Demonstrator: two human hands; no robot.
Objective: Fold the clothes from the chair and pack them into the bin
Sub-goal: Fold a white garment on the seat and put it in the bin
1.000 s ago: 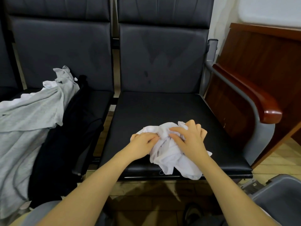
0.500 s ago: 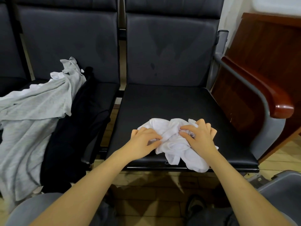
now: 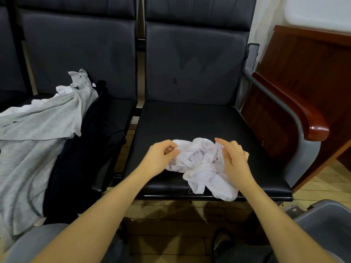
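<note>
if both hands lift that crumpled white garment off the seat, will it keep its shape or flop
It will probably flop: the white garment lies in soft, loose folds, with one end drooping over the front edge of the black seat. It looks thin, so likely light. The left hand pinches an edge and the right hand touches the cloth, so unheld parts should hang down.

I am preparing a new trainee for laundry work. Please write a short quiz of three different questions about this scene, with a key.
1. True or false: the white garment is already folded flat.
2. Multiple choice: where does the grey garment lie? A) on the seat to the left B) inside the bin C) on the wooden armrest
3. Fill in: the left hand pinches the ____ garment.

Key: 1 false, it lies crumpled on the black seat, and the right hand touches it too. 2 A. 3 white.
</note>
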